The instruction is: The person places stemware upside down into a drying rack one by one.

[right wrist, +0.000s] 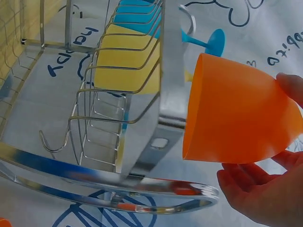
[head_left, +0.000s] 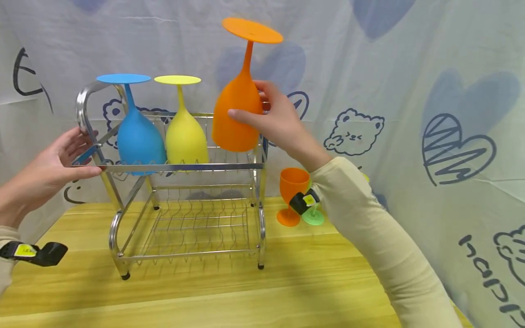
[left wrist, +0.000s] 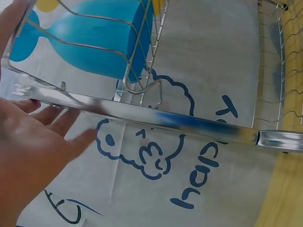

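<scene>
My right hand (head_left: pixel 280 119) holds an orange goblet (head_left: pixel 235 98) upside down by its bowl, slightly tilted, above the right part of the upper tier of a metal dish rack (head_left: pixel 193 167). In the right wrist view, the rim of the orange goblet (right wrist: pixel 227 113) faces the rack's edge. My left hand (head_left: pixel 51 161) grips the rack's left side frame, with the thumb at the end of the front rail. A blue goblet (head_left: pixel 139 136) and a yellow goblet (head_left: pixel 186 136) stand upside down side by side on the upper tier.
The rack's lower wire tier (head_left: pixel 197 225) has nothing on it. Right of the rack, a smaller orange goblet (head_left: pixel 288 218) stands upright on the wooden table (head_left: pixel 287 282), beside a partly hidden green goblet (head_left: pixel 313 217). A printed curtain (head_left: pixel 352 54) hangs behind and at the sides.
</scene>
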A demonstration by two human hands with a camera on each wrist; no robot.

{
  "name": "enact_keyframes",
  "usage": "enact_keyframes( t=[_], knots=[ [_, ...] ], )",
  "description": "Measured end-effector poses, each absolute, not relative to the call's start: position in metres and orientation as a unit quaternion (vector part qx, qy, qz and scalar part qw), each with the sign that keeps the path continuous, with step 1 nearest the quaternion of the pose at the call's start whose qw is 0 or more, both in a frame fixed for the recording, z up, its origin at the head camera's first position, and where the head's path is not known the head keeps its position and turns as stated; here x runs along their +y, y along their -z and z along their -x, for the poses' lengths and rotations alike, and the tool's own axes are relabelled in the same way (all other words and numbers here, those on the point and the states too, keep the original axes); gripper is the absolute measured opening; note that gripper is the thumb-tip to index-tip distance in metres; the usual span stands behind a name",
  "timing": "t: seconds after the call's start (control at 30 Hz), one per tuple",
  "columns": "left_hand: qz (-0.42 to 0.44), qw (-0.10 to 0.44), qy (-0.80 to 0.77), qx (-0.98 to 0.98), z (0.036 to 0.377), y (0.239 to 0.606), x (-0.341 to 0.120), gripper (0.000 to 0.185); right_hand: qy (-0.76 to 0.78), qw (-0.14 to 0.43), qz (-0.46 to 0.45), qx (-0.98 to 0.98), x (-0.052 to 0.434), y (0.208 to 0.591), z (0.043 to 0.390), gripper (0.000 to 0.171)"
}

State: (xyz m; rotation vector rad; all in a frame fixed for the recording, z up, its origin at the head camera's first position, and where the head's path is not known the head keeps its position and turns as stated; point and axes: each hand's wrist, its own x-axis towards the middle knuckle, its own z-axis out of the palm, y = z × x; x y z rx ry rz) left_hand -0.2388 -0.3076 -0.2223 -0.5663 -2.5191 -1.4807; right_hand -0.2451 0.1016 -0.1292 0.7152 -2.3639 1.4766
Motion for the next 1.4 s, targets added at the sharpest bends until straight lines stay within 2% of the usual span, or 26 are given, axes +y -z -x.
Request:
enact_keyframes(
  t=[0.6, 1.4],
  knots=[
    [0.185, 0.098, 0.504, -0.838, 0.241, 0.228, -0.31, 0.084, -0.449, 0.11, -0.201, -0.864, 0.068, 0.137, 0.266, 0.072],
    [0.196, 0.092, 0.543, -0.812, 0.242, 0.234, -0.304, 0.084, -0.417, 0.085, -0.139, -0.894, 0.055, 0.159, 0.288, 0.066]
  ],
)
